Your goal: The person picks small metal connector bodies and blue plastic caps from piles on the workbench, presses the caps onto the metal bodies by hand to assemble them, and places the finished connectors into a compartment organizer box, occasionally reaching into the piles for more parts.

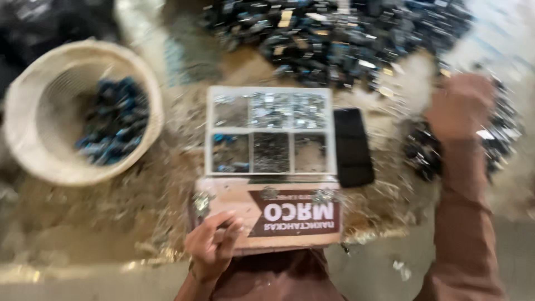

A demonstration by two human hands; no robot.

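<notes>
The picture is motion-blurred. My left hand point(213, 242) rests at the near left corner of a flat cardboard piece point(239, 209) lying on my lap, fingers curled; whether they pinch a small part I cannot tell. My right hand point(460, 106) reaches out to the right over a heap of small dark and blue parts point(501, 128), fingers closed; what it holds is hidden. Beyond the cardboard lies a white sorting tray point(271, 88) with several compartments of small metal and blue pieces.
A round white woven basket point(39, 150) at the left holds blue parts. A large pile of dark parts point(334, 33) spreads across the far side. A black phone point(352, 147) lies right of the tray. Shiny scraps litter the floor.
</notes>
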